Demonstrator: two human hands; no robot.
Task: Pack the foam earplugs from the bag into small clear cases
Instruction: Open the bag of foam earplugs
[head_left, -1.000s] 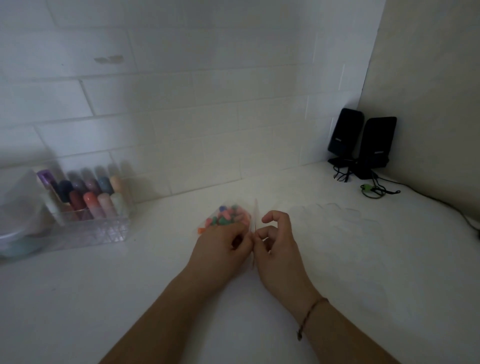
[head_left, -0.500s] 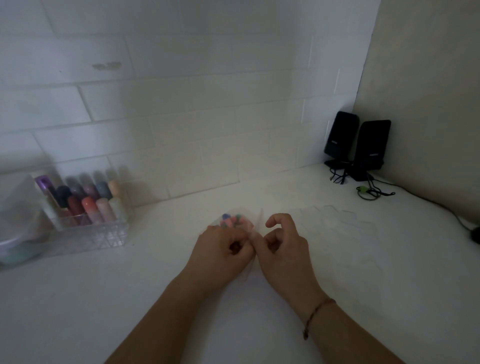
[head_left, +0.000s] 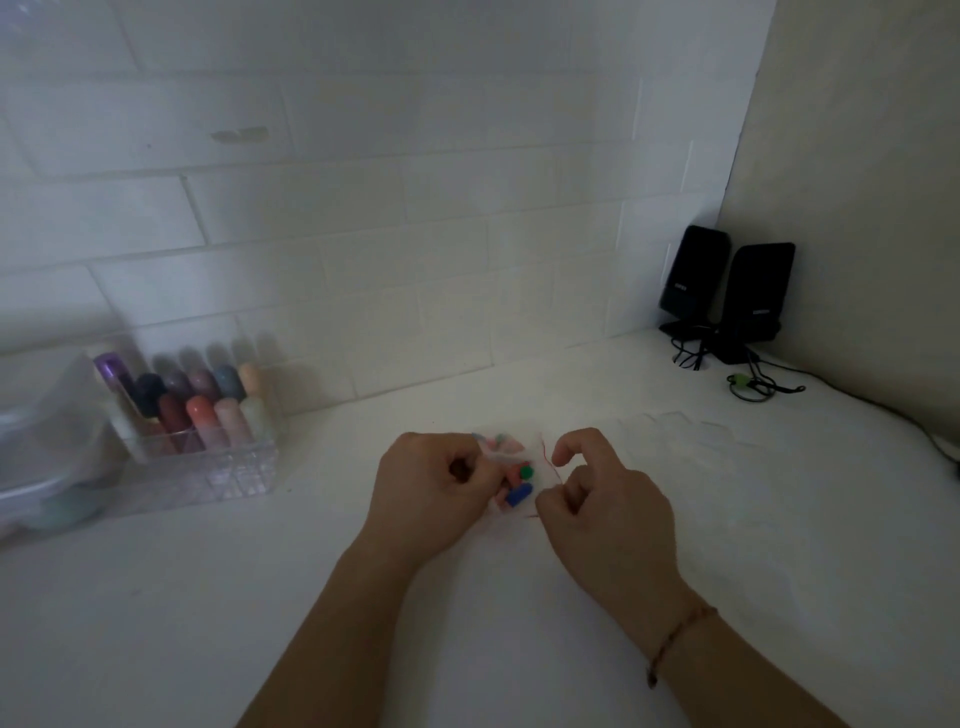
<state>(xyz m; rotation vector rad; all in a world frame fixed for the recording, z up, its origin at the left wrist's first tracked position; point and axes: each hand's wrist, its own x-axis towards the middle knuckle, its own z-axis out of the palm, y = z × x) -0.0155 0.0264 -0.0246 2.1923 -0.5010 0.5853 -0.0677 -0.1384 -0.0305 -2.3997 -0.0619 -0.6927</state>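
A small clear plastic bag (head_left: 511, 460) with a red seal line lies on the white counter between my hands. Coloured foam earplugs (head_left: 519, 491) show inside it: blue, green, pink and orange. My left hand (head_left: 431, 491) pinches the bag's left edge with curled fingers. My right hand (head_left: 597, 499) pinches the right edge at the red line, forefinger arched above. Several small clear cases (head_left: 680, 434) lie faintly visible on the counter to the right of my right hand.
A clear organiser (head_left: 202, 441) with several coloured tubes stands at the left by the tiled wall. A translucent tub (head_left: 47, 457) sits at the far left. Two black speakers (head_left: 727, 291) with cables (head_left: 753, 384) stand in the back right corner.
My hands have drawn apart, pulling the bag's mouth wider. The blue and green earplugs now show between them. The bag has shifted nearer to me.
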